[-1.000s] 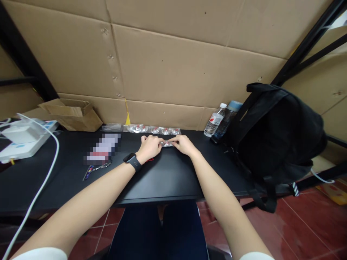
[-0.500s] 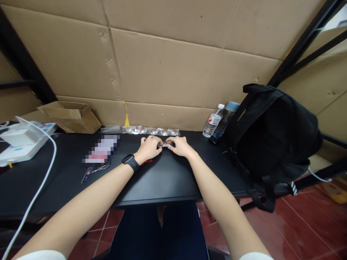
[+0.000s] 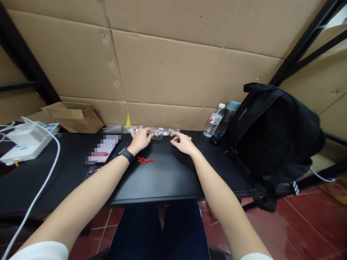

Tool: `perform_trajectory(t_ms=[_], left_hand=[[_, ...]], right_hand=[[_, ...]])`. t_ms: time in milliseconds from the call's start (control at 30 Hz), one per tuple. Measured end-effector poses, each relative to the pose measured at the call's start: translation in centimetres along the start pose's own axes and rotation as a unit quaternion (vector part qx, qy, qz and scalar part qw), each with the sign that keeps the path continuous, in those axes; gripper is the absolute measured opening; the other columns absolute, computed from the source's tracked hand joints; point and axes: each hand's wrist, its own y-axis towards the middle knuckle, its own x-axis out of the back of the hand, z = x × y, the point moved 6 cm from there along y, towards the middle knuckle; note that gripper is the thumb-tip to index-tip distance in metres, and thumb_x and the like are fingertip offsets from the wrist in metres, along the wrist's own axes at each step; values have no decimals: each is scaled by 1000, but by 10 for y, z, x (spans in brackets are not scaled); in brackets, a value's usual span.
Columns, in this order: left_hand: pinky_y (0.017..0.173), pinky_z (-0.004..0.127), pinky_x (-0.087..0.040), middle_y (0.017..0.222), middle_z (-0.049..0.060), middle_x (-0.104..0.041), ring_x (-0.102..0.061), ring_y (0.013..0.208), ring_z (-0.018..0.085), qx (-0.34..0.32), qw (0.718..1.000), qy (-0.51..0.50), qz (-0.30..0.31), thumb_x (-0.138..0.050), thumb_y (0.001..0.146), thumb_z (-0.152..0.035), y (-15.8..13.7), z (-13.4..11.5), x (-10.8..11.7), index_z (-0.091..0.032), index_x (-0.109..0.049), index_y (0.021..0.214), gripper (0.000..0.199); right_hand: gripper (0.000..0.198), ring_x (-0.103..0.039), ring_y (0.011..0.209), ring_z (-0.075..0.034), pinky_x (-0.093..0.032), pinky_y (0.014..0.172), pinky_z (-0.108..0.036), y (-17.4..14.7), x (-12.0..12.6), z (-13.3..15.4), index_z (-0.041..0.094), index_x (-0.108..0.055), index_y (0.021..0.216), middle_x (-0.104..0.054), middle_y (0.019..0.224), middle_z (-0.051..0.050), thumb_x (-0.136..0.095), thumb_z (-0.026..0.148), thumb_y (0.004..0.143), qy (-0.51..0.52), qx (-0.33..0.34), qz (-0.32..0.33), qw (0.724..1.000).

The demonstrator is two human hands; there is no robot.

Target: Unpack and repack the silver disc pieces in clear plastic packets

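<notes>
Several small clear plastic packets [image 3: 165, 131], with silvery and red contents, lie in a row along the back of the black table. My left hand [image 3: 141, 140], wearing a black watch [image 3: 126, 155], reaches over the row's left part, fingers bent and apart. One packet [image 3: 157, 135] sits slightly forward of the others, close by its fingertips; whether they touch is unclear. My right hand [image 3: 182, 142] hovers by the row's right end, fingers curved and apart, holding nothing visible. Red cords [image 3: 145, 160] lie on the table in front of my left hand.
A phone [image 3: 104, 150] with a blurred screen lies left, a keychain [image 3: 91, 171] partly under my forearm. Farther left are an open cardboard box [image 3: 74, 121] and a white power strip [image 3: 29, 148]. A water bottle [image 3: 213, 121], a blue-lidded bottle [image 3: 226, 121] and a black backpack [image 3: 276, 141] stand right.
My hands held a small shiny packet between them; they have parted and it is no longer between them. My left hand moved left and back toward the row, uncovering the red cords.
</notes>
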Motion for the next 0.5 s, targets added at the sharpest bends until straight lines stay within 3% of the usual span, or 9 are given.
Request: perform_trajectory(t_ms=[100,200,367,500], left_hand=[[100,50,-35,112,12,-76,-60,119,33,49,998,26,-42,-56,94,-36,20,26,6,-22,-71,108,25],[100,52,-33,111,12,-75,-56,122,35,56,996,55,-40,-55,93,-35,37,36,3,-22,-71,106,25],[102,54,-30,109,17,-72,-51,122,37,53,989,132,-27,-53,93,-38,45,33,-6,-21,-69,105,26],[104,55,-31,129,21,-63,-45,129,41,47,982,169,-68,-55,91,-36,36,25,1,-19,-63,123,37]], right_hand=[[22,-71,95,-22,-33,92,-38,0,3,-2,28,-66,110,-79,94,2,-67,28,88,2,-16,-3,1000],[22,-71,97,-22,-35,91,-38,-1,3,-5,28,-67,108,-79,95,3,-67,26,86,15,-29,7,999],[23,-70,96,-21,-35,91,-38,-2,7,-7,29,-67,106,-79,95,4,-68,25,84,10,-39,-6,999],[22,-69,96,-22,-34,92,-39,-2,13,-9,28,-68,107,-78,94,1,-65,24,85,-28,-28,-19,999]])
